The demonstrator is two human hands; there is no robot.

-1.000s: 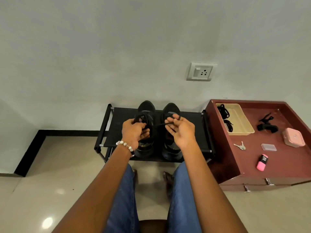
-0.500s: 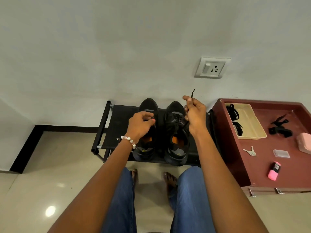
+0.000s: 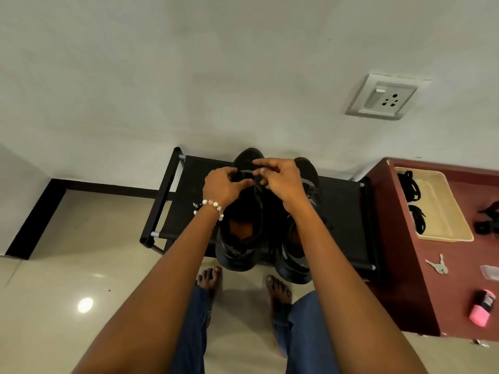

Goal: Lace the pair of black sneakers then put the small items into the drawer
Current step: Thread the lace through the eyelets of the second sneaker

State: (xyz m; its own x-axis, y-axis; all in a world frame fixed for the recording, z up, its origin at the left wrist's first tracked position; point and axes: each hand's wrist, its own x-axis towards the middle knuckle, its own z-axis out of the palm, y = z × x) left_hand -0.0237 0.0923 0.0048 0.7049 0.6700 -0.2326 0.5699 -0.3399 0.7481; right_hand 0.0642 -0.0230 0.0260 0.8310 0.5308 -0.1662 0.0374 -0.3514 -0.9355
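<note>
Two black sneakers stand side by side on a low black rack (image 3: 348,211). Both of my hands are over the front of the left sneaker (image 3: 240,238). My left hand (image 3: 224,186) grips that shoe's upper near the eyelets. My right hand (image 3: 278,176) pinches a black lace (image 3: 258,201) that runs down along the shoe's opening. The right sneaker (image 3: 295,255) sits partly behind my right forearm. On the maroon cabinet (image 3: 399,265) lie keys (image 3: 438,264), a pink and black item (image 3: 482,311) and a small clear case (image 3: 490,271).
A beige tray (image 3: 442,209) with black laces in it sits at the cabinet's back. A black clip-like object (image 3: 487,225) lies at the right edge. My bare feet rest on the glossy floor below the rack. A wall socket (image 3: 383,97) is above.
My right hand came down from holding the lace tip up by the right sneaker and crossed to the left sneaker's front. The camera has moved closer and tilted down.
</note>
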